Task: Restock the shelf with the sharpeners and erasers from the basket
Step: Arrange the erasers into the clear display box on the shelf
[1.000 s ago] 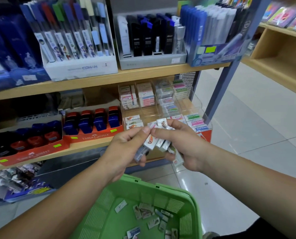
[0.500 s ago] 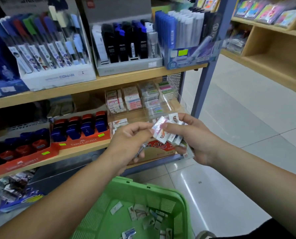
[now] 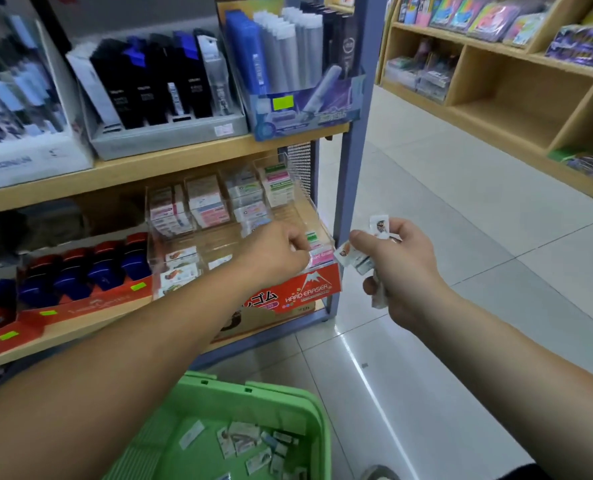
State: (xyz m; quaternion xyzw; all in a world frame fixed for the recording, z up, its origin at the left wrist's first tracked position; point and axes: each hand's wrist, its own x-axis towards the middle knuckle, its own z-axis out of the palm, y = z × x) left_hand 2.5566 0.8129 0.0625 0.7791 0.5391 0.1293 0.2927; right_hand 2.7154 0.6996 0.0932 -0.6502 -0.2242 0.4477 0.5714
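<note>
My left hand (image 3: 281, 249) reaches into the front right compartment of the clear acrylic eraser display (image 3: 239, 216) on the lower shelf, fingers curled down around a small wrapped eraser that is mostly hidden. My right hand (image 3: 392, 268) hangs to the right of the shelf post and grips a bunch of small white wrapped erasers (image 3: 354, 256). The green basket (image 3: 309, 407) sits below at the bottom middle, with several loose wrapped erasers (image 3: 253, 445) on its floor.
Red trays of blue and red sharpeners (image 3: 91, 268) stand left of the display. A red Hard Eraser box (image 3: 305, 292) fronts the display. Pen and marker boxes (image 3: 156, 81) fill the upper shelf. A blue shelf post (image 3: 352, 168) stands between my hands. Wooden shelves (image 3: 513, 84) line the right.
My hands have parted. My left hand took one eraser from the bunch and moved forward into the display's front right compartment. My right hand stayed back, shifted right with the bunch.
</note>
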